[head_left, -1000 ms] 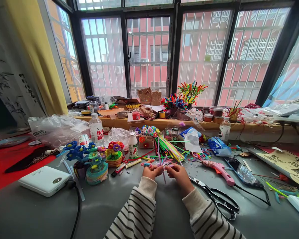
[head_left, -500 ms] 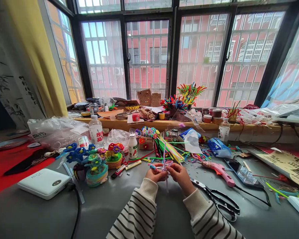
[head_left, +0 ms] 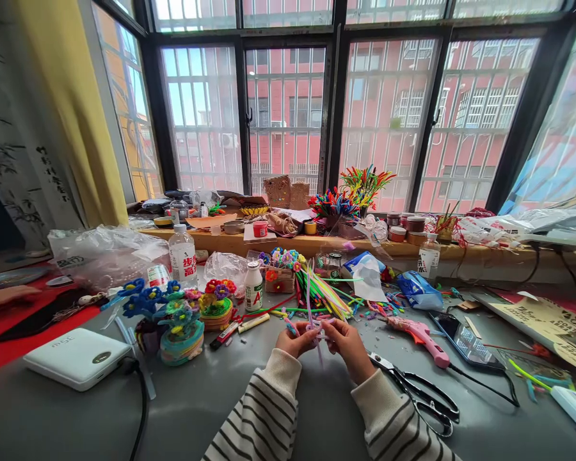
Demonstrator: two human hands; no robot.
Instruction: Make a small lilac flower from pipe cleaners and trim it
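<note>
Over the grey table (head_left: 211, 397), my left hand (head_left: 295, 340) and my right hand (head_left: 349, 346) meet, both in striped sleeves. Their fingers pinch a pale pink pipe cleaner (head_left: 312, 301) whose free end stands up between them. A small looped pink and blue piece sits at the fingertips. Just beyond lies a loose pile of coloured pipe cleaners (head_left: 324, 288).
Black scissors (head_left: 425, 397), a pink glue gun (head_left: 420, 334) and a phone (head_left: 465, 333) lie to the right. Finished pipe-cleaner flower pots (head_left: 182, 320), bottles (head_left: 182, 255) and a white power bank (head_left: 77, 357) with its cable sit left. A cluttered wooden sill (head_left: 317, 242) runs behind.
My hands have drawn closer together and turned the pipe cleaner from lying crosswise to standing upright. The view has shifted slightly.
</note>
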